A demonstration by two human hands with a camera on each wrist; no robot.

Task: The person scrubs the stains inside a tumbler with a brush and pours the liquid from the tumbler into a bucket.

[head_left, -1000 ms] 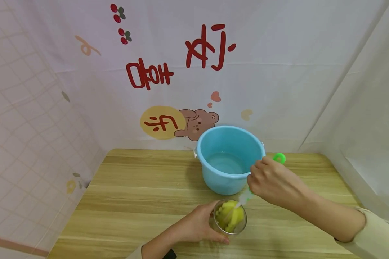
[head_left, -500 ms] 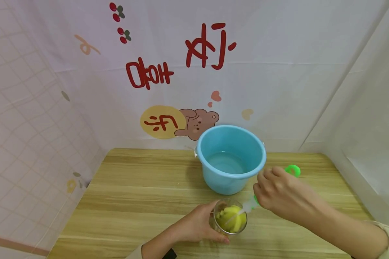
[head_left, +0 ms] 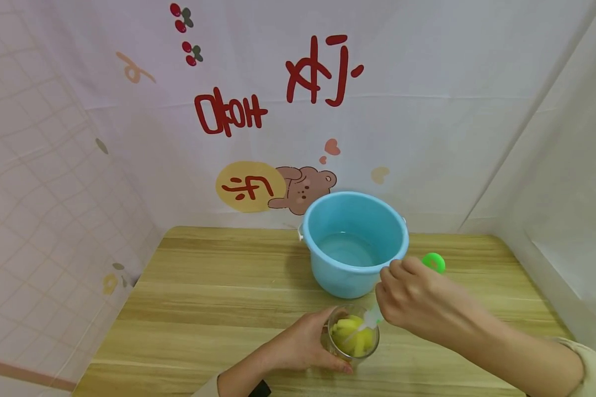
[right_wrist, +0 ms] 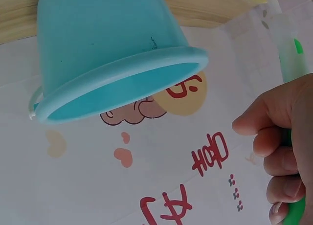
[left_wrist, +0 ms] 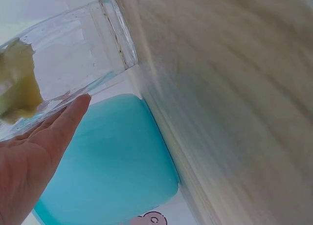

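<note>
My left hand (head_left: 305,343) grips a clear glass (left_wrist: 78,44) from its left side, thumb near me and fingers round the far side. The glass tilts over the table. In my right hand (head_left: 417,292) is a cup brush with a green handle ending in a loop (head_left: 434,263) and a whitish neck (head_left: 371,318). Its yellow sponge head (head_left: 351,333) sits inside the glass. The right fingers curl round the handle in the right wrist view, with the thumb along it. The left wrist view shows the sponge partway inside the glass.
A light blue bucket (head_left: 345,282) stands just behind the glass, with what looks like shallow water at its bottom. The wooden table (head_left: 218,286) ends at a white printed cloth (head_left: 427,138). More cloth hangs at both sides.
The right hand with the brush went right and down, then partly back left, and the sponge shifted inside the glass. The left hand and glass stay almost still.
</note>
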